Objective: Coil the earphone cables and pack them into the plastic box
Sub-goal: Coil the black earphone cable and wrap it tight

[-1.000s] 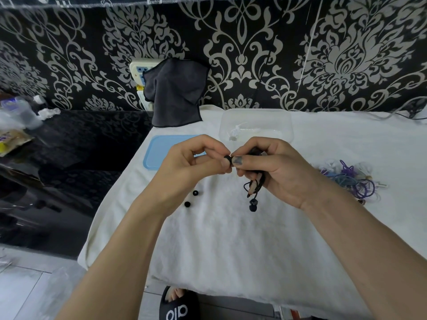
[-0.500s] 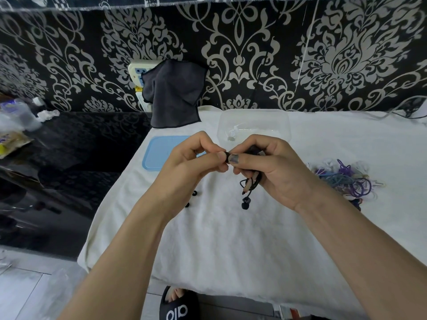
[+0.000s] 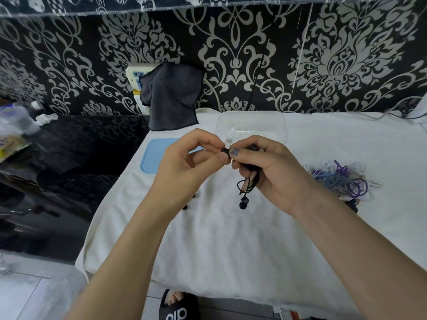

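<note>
While both grips pinch black earphone | cable dangles below right hand

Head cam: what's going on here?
A person is working on black earphones above a white towel. The right hand grips the bunched cable, with one earbud dangling below it. The left hand pinches a small black piece at the top of the bundle. The clear plastic box sits open behind the hands with something white inside, its blue lid lies to the left, and a tangle of purple and white cables waits on the right.
</note>
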